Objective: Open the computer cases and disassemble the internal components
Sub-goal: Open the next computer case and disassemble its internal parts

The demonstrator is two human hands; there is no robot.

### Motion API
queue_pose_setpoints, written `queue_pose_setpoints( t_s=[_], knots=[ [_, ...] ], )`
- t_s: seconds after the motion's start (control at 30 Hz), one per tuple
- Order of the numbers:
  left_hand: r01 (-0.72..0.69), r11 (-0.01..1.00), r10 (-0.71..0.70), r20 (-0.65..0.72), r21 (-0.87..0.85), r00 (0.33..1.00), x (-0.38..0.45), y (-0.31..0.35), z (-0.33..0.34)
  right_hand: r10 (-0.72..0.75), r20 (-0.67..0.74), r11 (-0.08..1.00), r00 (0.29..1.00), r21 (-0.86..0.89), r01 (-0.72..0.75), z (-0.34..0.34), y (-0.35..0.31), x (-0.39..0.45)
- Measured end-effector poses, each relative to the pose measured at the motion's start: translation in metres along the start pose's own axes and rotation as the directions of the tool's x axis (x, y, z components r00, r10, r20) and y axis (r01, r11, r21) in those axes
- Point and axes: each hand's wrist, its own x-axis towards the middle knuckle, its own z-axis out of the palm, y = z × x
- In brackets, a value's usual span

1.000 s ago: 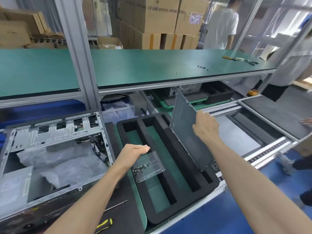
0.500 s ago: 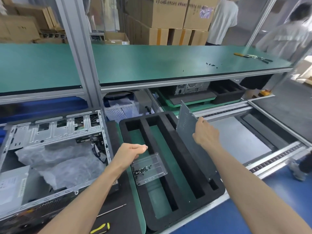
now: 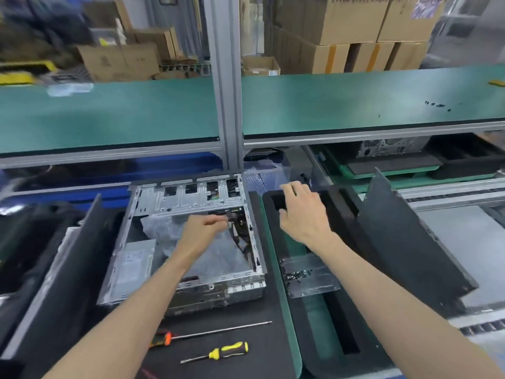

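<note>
An open metal computer case (image 3: 191, 198) lies flat on the black mat in the middle. Inside it are a crumpled grey plastic sheet (image 3: 218, 255), a silver power supply (image 3: 134, 265) and dark cables (image 3: 239, 222) at the right wall. My left hand (image 3: 203, 228) hovers over the case interior, fingers loosely curled, tips close to the cables, nothing visibly held. My right hand (image 3: 300, 212) hangs open over the far end of the black foam tray (image 3: 347, 340). The dark side panel (image 3: 404, 236) stands tilted in the tray's right slot.
A clear plastic box with screws (image 3: 310, 276) sits in the foam tray. Two screwdrivers, a long one (image 3: 216, 332) and a short yellow one (image 3: 226, 350), lie on the mat in front of the case. Another dark panel (image 3: 68, 269) leans at the left. A green shelf (image 3: 355, 105) overhangs the bench.
My right hand let go of the side panel, which now stands in the tray, and moved left. My left hand moved from the screw box into the case. The view swung left.
</note>
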Motion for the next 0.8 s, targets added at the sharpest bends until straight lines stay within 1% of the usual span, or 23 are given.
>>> queue_pose_setpoints(
  t_s=[0.03, 0.07, 0.13, 0.17, 0.23, 0.27, 0.33, 0.37, 0.43, 0.47, 0.5, 0.57, 0.6, 0.63, 0.73, 0.8],
  knots=[
    [0.015, 0.996, -0.015, -0.009, 0.088, 1.0, 0.001, -0.008, -0.01, -0.032, 0.032, 0.998, 0.999, 0.056, 0.03, 0.005, -0.016, 0.0],
    [0.033, 0.976, -0.031, -0.012, 0.215, 0.999, 0.001, -0.019, -0.02, -0.071, 0.072, 0.991, 0.995, 0.118, 0.063, 0.011, -0.033, 0.001],
    [0.061, 0.887, -0.084, 0.03, 0.457, 0.996, 0.001, -0.039, -0.034, -0.154, 0.171, 0.969, 0.973, 0.221, 0.114, 0.024, -0.066, 0.0],
    [0.066, 0.841, -0.127, 0.078, 0.537, 0.989, 0.001, -0.048, -0.036, -0.193, 0.231, 0.959, 0.954, 0.251, 0.133, 0.03, -0.081, -0.001],
    [0.063, 0.765, -0.228, 0.179, 0.64, 0.957, 0.003, -0.063, -0.034, -0.246, 0.354, 0.952, 0.902, 0.262, 0.156, 0.045, -0.105, -0.005],
    [0.059, 0.72, -0.272, 0.202, 0.692, 0.941, 0.004, -0.068, -0.03, -0.25, 0.411, 0.954, 0.876, 0.257, 0.152, 0.052, -0.114, -0.007],
    [0.085, 0.636, -0.344, 0.183, 0.767, 0.921, 0.009, -0.074, -0.022, -0.225, 0.501, 0.962, 0.836, 0.249, 0.109, 0.064, -0.125, -0.011],
    [0.108, 0.62, -0.365, 0.164, 0.777, 0.916, 0.011, -0.076, -0.018, -0.202, 0.532, 0.965, 0.822, 0.252, 0.073, 0.068, -0.128, -0.013],
    [0.092, 0.648, -0.343, 0.181, 0.756, 0.922, 0.016, -0.076, -0.014, -0.158, 0.575, 0.963, 0.802, 0.268, -0.003, 0.074, -0.129, -0.015],
    [0.074, 0.678, -0.307, 0.19, 0.731, 0.933, 0.018, -0.075, -0.014, -0.139, 0.592, 0.959, 0.794, 0.28, -0.042, 0.076, -0.128, -0.016],
    [0.076, 0.726, -0.259, 0.169, 0.683, 0.951, 0.019, -0.075, -0.014, -0.12, 0.605, 0.951, 0.787, 0.299, -0.084, 0.078, -0.126, -0.017],
    [0.106, 0.84, -0.166, 0.065, 0.533, 0.984, 0.02, -0.07, -0.017, -0.098, 0.613, 0.926, 0.784, 0.344, -0.153, 0.078, -0.123, -0.019],
    [0.108, 0.867, -0.138, 0.026, 0.487, 0.99, 0.02, -0.066, -0.02, -0.094, 0.605, 0.914, 0.791, 0.367, -0.172, 0.077, -0.123, -0.02],
    [0.096, 0.875, -0.115, 0.011, 0.474, 0.993, 0.02, -0.063, -0.024, -0.094, 0.59, 0.903, 0.802, 0.39, -0.181, 0.077, -0.122, -0.02],
    [0.015, 0.847, -0.032, 0.022, 0.531, 0.999, 0.021, -0.048, -0.041, -0.106, 0.559, 0.863, 0.823, 0.463, -0.203, 0.076, -0.124, -0.021],
    [-0.015, 0.846, 0.001, 0.026, 0.533, 1.0, 0.023, -0.035, -0.052, -0.122, 0.537, 0.844, 0.835, 0.498, -0.197, 0.076, -0.127, -0.021]
  ],
)
